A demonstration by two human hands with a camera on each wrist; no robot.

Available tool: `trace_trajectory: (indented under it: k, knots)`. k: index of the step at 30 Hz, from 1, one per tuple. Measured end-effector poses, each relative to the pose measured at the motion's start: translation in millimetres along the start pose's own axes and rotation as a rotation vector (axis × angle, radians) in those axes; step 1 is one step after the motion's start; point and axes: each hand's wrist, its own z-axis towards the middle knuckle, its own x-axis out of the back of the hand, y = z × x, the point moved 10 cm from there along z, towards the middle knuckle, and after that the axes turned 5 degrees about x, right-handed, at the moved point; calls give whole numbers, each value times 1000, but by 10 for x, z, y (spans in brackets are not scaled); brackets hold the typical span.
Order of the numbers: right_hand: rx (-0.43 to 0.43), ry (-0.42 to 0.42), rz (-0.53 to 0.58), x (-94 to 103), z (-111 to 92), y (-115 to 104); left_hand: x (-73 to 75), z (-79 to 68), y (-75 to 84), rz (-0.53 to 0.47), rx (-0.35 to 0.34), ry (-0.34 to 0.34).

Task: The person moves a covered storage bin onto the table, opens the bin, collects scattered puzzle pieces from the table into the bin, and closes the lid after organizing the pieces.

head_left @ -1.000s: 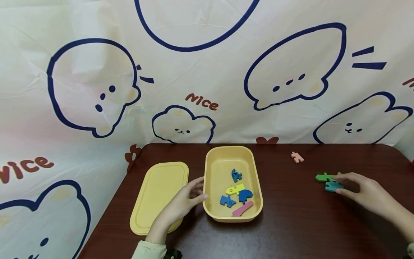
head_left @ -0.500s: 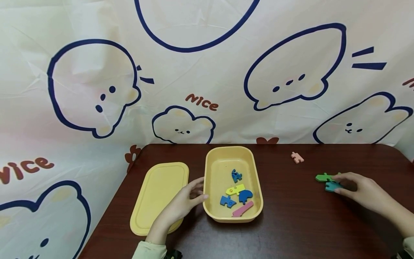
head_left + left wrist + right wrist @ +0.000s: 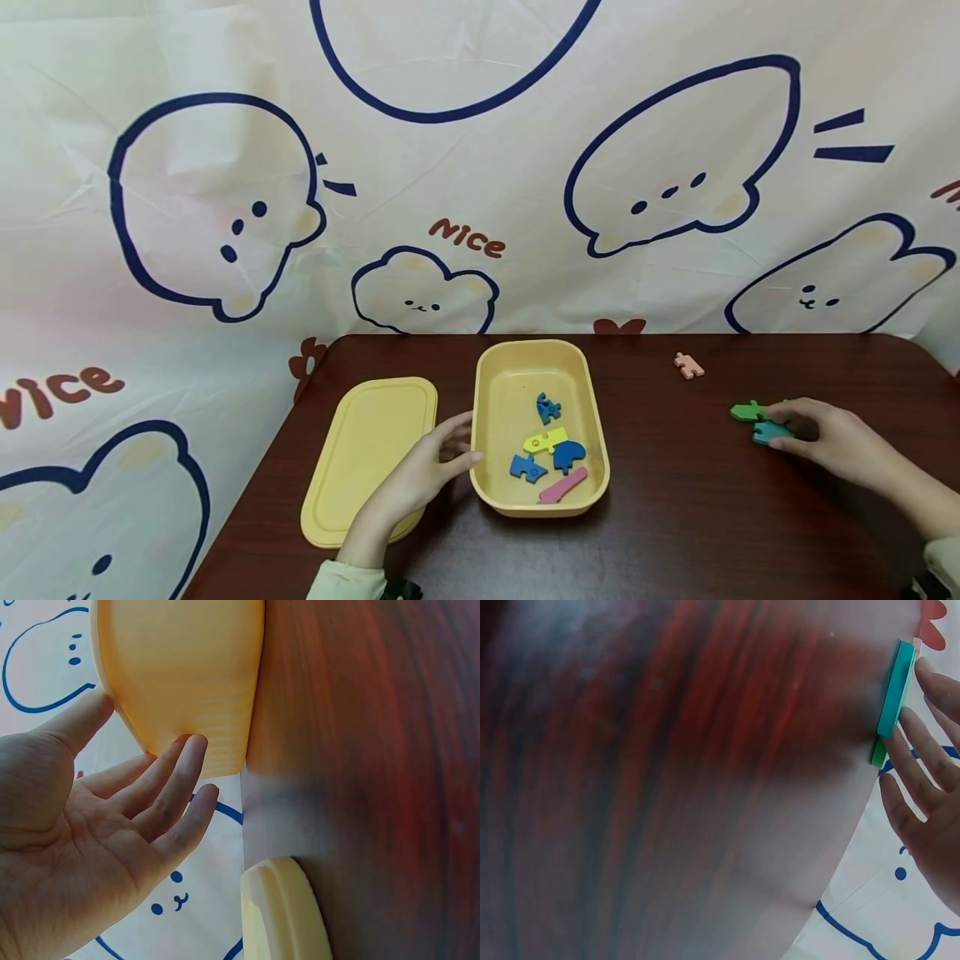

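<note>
My left hand point(image 3: 420, 467) rests against the left side of a yellow plastic box point(image 3: 489, 492). Its thumb touches the rim, and loosely bent fingers lie along the outer wall in the left wrist view. At the right, my right hand point(image 3: 840, 437) pinches a teal puzzle piece point(image 3: 767, 432) between thumb and fingers, low at the table. A green puzzle piece point(image 3: 746, 412) lies right against its far side, partly covered by the fingertips. Inside the box are blue puzzle pieces point(image 3: 527, 467), a yellow piece point(image 3: 545, 440) and a pink piece point(image 3: 564, 486).
A yellow lid point(image 3: 375, 450) lies flat left of the box, partly under the left forearm. Toward the table's back edge is a light pink puzzle piece point(image 3: 688, 365). Behind the dark wooden table point(image 3: 660, 517) hangs a white printed cloth point(image 3: 540, 200).
My right hand has shifted slightly left over the teal and green pieces, which stay nearly in place. The left hand and the box have not moved.
</note>
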Motion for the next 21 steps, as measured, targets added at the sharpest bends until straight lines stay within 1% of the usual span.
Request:
trace_trajectory:
  k: [9, 16, 21]
  knots:
    - [-5, -81, 15, -93, 69, -54, 4, -9, 7, -7, -8, 0]
    - [-28, -98, -14, -104, 93, -47, 1, -3, 3, -2, -8, 0]
    - [-10, -98, -27, -138, 103, -73, 10, -3, -6, 18, -8, 6]
